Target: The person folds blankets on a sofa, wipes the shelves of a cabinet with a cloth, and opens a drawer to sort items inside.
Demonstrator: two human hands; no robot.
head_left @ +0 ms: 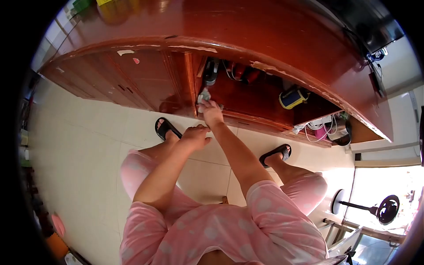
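My right hand is closed on a pale, crumpled cloth. It presses the cloth at the front left corner of an open compartment in the reddish-brown wooden cabinet. Part of the cloth is hidden under the fingers. Just below and to the left, my left hand hovers in front of the cabinet, thumb apart from the loosely bent fingers, with nothing visible in it. Behind the cloth, a dark and silver object stands against the compartment's left side.
Inside the compartment are dark red items with a white cord, and a blue-and-yellow container on the right. White cables fill the neighbouring compartment. The cabinet top overhangs with chipped edging. A dark round-based stand is at the right.
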